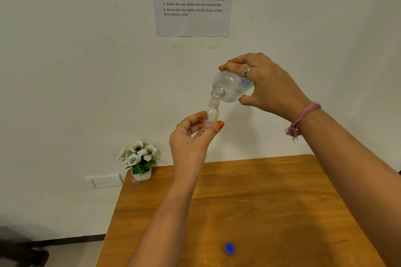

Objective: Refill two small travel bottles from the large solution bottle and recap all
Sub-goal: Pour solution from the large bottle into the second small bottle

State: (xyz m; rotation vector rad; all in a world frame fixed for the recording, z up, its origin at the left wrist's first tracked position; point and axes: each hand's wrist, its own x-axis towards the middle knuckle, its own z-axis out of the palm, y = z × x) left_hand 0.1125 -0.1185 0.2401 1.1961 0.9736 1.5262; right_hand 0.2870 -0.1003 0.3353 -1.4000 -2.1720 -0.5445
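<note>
My right hand [267, 84] grips the large clear solution bottle [227, 88], tilted with its open neck pointing down and left. That neck touches the open mouth of a small clear travel bottle [212, 112] with a red and blue label. My left hand [191, 141] holds the small bottle upright by its lower part, high above the wooden table [271, 201]. Both bottles are uncapped. A blue cap [229, 248] lies on the table near its front edge. I see only one travel bottle.
A small white pot of white flowers [140, 161] stands at the table's far left corner. An instruction sheet [192, 0] hangs on the white wall behind. A wall outlet [106, 180] sits low on the left.
</note>
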